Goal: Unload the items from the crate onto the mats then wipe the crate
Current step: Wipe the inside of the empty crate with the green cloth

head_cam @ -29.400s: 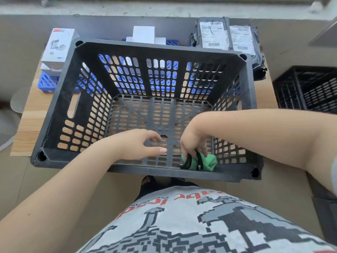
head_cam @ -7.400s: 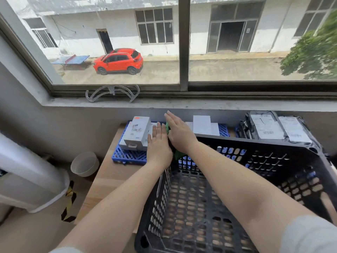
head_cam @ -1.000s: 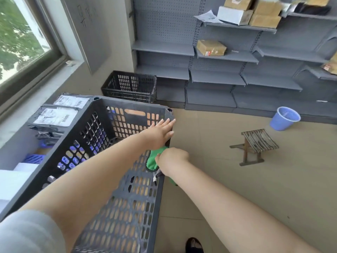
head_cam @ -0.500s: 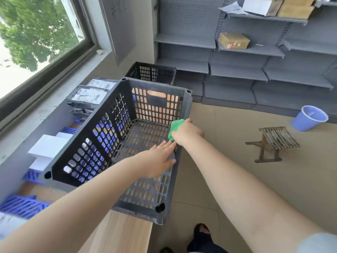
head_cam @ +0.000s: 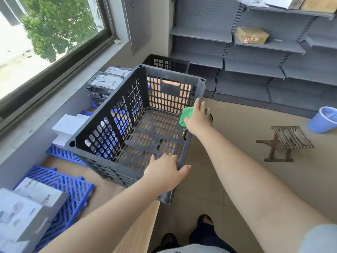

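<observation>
**Cloth on the crate's right rim**

The black crate (head_cam: 124, 110) sits mid-frame on the tabletop (head_cam: 107, 185). My right grip (head_cam: 197, 119), fingers straight, presses the green cloth (head_cam: 185, 115) against its right rim. My left grip (head_cam: 164, 172) lies flat over the near corner, fingers spread apart.

Matt black plastic crate (head_cam: 127, 114); soft green cloth (head_cam: 185, 115); smooth pale wood bench (head_cam: 102, 181); glossy blue plastic mats (head_cam: 69, 187); rough slatted wooden stool (head_cam: 286, 141).
</observation>
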### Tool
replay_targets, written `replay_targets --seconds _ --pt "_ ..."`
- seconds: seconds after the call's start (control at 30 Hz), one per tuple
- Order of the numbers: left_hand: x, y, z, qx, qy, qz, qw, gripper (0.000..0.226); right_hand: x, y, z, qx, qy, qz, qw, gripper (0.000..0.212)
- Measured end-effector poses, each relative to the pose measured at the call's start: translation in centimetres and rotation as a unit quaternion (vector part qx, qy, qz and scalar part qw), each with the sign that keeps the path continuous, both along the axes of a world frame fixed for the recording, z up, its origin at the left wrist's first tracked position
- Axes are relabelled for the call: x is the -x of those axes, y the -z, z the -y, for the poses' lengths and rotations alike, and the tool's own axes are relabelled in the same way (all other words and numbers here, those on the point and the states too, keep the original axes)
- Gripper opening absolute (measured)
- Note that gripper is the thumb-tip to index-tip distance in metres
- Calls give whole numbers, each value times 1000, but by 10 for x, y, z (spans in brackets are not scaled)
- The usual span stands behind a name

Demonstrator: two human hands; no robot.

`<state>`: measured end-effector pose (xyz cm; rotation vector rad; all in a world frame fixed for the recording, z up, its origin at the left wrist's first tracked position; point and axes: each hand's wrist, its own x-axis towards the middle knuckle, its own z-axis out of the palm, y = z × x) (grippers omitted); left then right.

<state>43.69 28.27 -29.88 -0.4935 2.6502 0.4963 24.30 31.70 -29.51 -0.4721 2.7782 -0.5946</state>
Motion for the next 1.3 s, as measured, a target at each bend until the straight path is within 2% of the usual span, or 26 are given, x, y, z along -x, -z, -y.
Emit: replay_targets --seconds 0.07,0.17,0.27,0.37,0.43,0.5,0.57,0.63,0.73,0.8,0.9,0.97,1.03,1.07,1.17,1.23,1.3 --pt "-5 0 -2 10 2 -68 998 69 -2 5 -5 43 -29 8 999 74" --pt "-8 1 -4 18 -2 -110 994 63 -27 17 -23 83 -94 -22 992 60" --pt "-13 3 -2 56 6 -146 988 65 -77 32 -53 167 -189 -57 966 48" --pt "-15 7 -1 81 16 -198 977 70 -94 41 -76 207 -269 -66 938 49" --pt "-15 7 -1 80 16 -211 974 72 -81 42 -72 217 -282 -77 931 44" --pt "-16 6 -1 89 18 -201 975 73 -69 38 -57 234 -222 -61 945 32" --pt "-17 5 -1 91 11 -205 975 75 -65 33 -43 224 -138 -40 964 25" --pt "-18 5 -2 79 1 -238 968 72 -71 30 -39 180 -112 -62 975 24" --pt "-25 10 -2 42 -1 -337 941 51 -90 28 -55 109 -184 -92 973 25" --pt "-31 15 -2 30 -13 -393 919 37 -96 23 -68 100 -253 -43 961 31" --pt "-36 15 -5 5 -72 -419 905 32 -80 6 -80 84 -322 37 942 41" --pt "-32 6 -11 -10 -99 -419 903 30 -63 1 -79 9 -381 -10 924 48" --pt "-20 -7 -24 -17 -103 -384 917 51 -43 0 -73 -52 -435 -99 894 58" --pt "-12 -11 -32 -15 -103 -349 931 66 -33 0 -68 -60 -460 -129 876 56" --pt "17 -13 -57 8 -148 -221 964 94 -12 8 -53 -35 -519 -137 843 42" --pt "33 -8 -68 28 -206 -173 963 99 -8 17 -49 -15 -534 -142 833 43" --pt "43 -4 -73 51 -247 -167 953 100 -6 23 -49 4 -539 -156 827 46"
